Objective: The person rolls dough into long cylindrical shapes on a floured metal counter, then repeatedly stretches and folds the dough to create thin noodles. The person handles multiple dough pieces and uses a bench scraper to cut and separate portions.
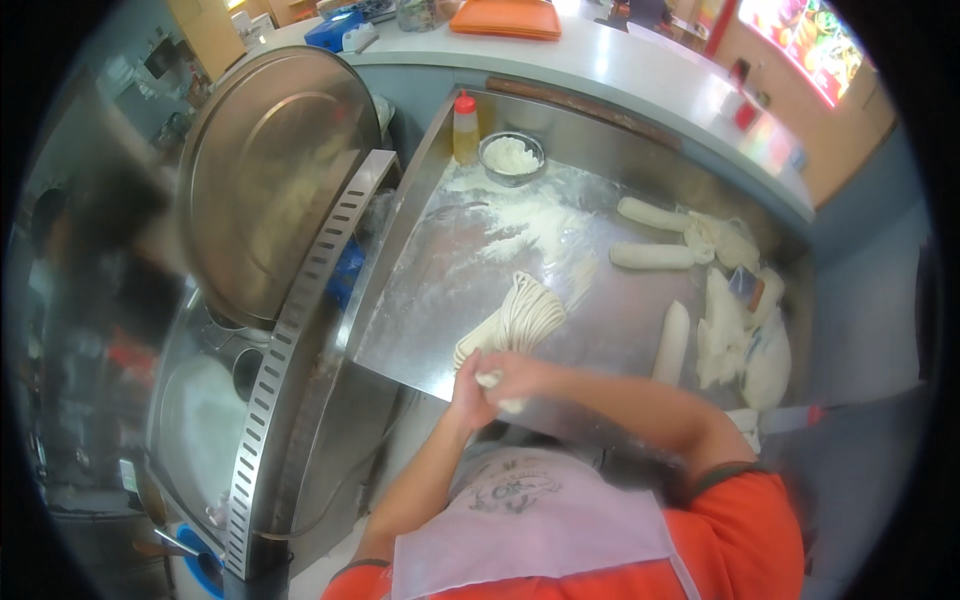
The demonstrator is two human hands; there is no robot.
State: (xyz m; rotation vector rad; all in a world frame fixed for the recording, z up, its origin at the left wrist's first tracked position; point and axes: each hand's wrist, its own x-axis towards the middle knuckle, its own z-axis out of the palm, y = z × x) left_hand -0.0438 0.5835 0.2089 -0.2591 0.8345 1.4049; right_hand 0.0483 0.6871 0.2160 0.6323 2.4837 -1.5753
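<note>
A bundle of pulled noodle strands (525,315) lies looped on the floured steel worktop (420,322), its near part running up to my hands. My left hand (471,394) and my right hand (517,375) meet at the worktop's front edge. Between them they grip the gathered dough end (491,379), and a bit of dough shows below the right fingers. How the strands divide between the two hands is hidden by the fingers.
Several dough rolls (652,256) and plastic-wrapped dough pieces (724,330) lie on the right. A bowl of flour (511,159) and a red-capped squeeze bottle (465,131) stand at the back. Left are a slotted metal rail (300,330), a large round lid (277,180) and a cooking vat (201,427).
</note>
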